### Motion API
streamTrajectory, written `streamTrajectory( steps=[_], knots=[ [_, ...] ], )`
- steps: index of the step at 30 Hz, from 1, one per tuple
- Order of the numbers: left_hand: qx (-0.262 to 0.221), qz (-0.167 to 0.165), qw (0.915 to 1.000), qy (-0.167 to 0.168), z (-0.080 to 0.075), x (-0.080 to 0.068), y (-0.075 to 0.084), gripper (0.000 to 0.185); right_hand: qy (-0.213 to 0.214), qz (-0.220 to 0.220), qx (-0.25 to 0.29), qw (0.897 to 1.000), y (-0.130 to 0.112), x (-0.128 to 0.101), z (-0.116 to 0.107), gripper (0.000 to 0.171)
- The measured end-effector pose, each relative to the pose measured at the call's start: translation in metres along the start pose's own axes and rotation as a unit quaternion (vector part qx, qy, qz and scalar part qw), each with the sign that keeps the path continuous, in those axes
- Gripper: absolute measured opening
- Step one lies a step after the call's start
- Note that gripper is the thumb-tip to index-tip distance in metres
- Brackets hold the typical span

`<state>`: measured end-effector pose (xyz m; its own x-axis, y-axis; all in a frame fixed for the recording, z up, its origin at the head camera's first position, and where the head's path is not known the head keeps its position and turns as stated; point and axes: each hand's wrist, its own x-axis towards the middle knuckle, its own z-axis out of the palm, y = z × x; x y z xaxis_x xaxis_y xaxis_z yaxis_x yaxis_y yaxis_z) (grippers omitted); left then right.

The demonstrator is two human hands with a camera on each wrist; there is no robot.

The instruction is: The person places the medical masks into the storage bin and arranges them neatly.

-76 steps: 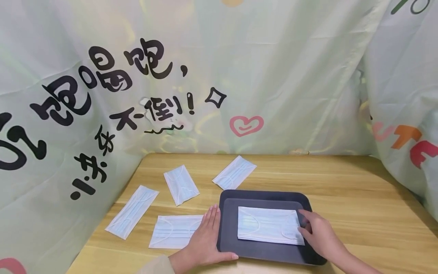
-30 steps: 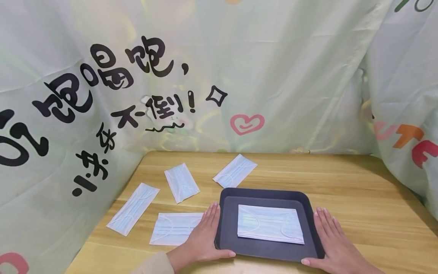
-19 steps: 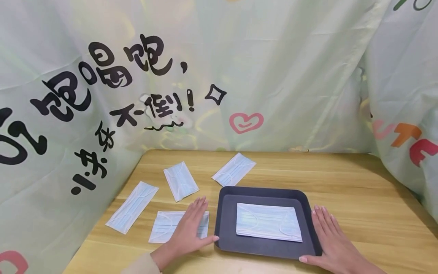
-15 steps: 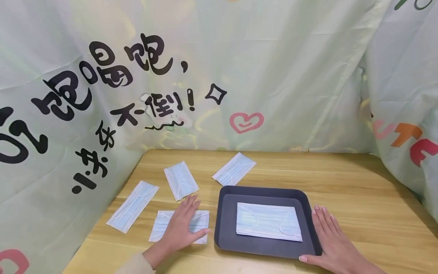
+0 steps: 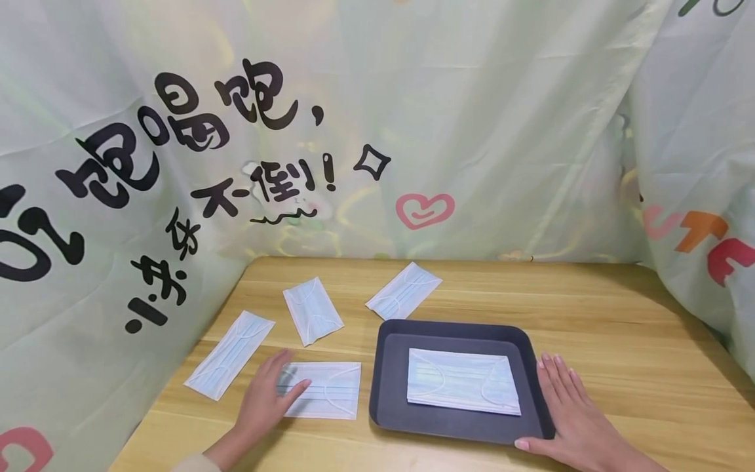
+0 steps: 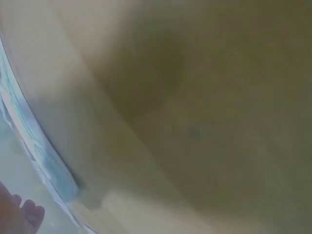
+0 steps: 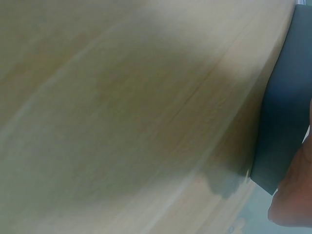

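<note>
A dark grey tray [image 5: 392, 400] lies on the table, with a small stack of blue-white face masks [image 5: 463, 381] flat in its middle. My right hand [image 5: 580, 419] rests along the tray's right side, fingers straight and thumb at the front corner; in the right wrist view the thumb [image 7: 295, 190] overlaps the tray wall [image 7: 285, 107]. To the tray's left lies a single face mask [image 5: 330, 393]. Over that mask's left end is my left hand [image 5: 265, 396], its fingers loosely bent and thumb apart, with nothing gripped. Its fingertips [image 6: 33, 212] show at the left wrist view's lower left.
Three more face masks lie loose on the wooden table [image 5: 619, 328]: one at the left [image 5: 230, 354], another mask [image 5: 312, 311] behind it, and a third mask [image 5: 404, 292] behind the tray. A printed cloth [image 5: 501, 131] hangs along the table's back and sides.
My right hand has gone from the mask stack's right end to the tray's right side. My left hand has left the tray's left edge and moved left over the nearby mask.
</note>
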<state>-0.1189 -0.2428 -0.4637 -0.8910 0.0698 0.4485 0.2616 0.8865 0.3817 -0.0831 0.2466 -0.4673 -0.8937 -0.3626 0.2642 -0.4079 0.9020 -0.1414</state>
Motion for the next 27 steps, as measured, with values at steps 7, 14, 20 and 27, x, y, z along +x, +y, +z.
streamTrajectory(
  steps=[7, 14, 20, 27],
  knots=[
    [0.007, -0.123, 0.9917, -0.036, -0.011, -0.007, -0.012, 0.058, 0.018, -0.014, 0.001, 1.000, 0.000, -0.001, 0.002, 0.126],
    [-0.010, -0.189, 0.9792, -0.074, -0.018, -0.009, -0.020, 0.060, 0.010, -0.007, 0.010, 1.000, -0.001, -0.001, 0.002, 0.124],
    [-0.041, -0.198, 0.9768, -0.070, -0.018, -0.001, -0.022, 0.043, -0.002, 0.005, 0.015, 1.000, -0.001, -0.001, 0.001, 0.123],
    [-0.061, -0.263, 0.9557, -0.118, -0.022, 0.010, -0.023, 0.040, -0.024, 0.022, 0.023, 0.999, -0.001, 0.000, 0.000, 0.123]
  ],
)
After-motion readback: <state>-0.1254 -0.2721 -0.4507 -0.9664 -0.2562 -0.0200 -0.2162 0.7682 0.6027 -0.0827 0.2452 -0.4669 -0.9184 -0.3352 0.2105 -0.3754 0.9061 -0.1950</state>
